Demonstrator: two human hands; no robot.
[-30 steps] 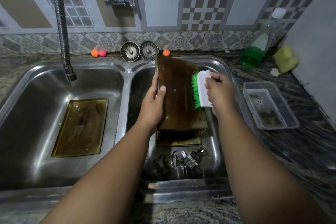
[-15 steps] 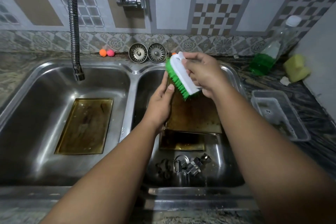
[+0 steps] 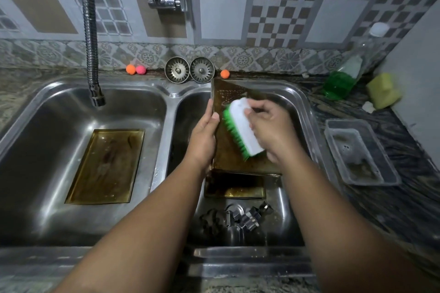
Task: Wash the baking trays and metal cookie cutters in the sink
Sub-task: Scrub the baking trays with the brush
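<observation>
A greasy brown baking tray [image 3: 229,93] stands tilted in the right sink basin [image 3: 297,102]. My left hand [image 3: 203,135] grips its left edge. My right hand [image 3: 269,126] holds a white scrub brush [image 3: 242,127] with green bristles pressed against the tray's face. Under it lies a second tray [image 3: 234,189], partly hidden. Several metal cookie cutters [image 3: 238,219] sit at the basin's near end. A third tray [image 3: 107,164] lies flat in the left basin [image 3: 35,150].
A flexible tap hose [image 3: 90,31] hangs over the left basin. Two sink strainers [image 3: 189,69] and small coloured balls [image 3: 135,69] sit on the back ledge. On the right counter are a green soap bottle [image 3: 342,78], a yellow sponge [image 3: 383,90] and a clear plastic container [image 3: 359,152].
My right hand has swept the brush from the tray's right side up to its top edge, then back down onto the middle of its face. My left hand keeps its hold.
</observation>
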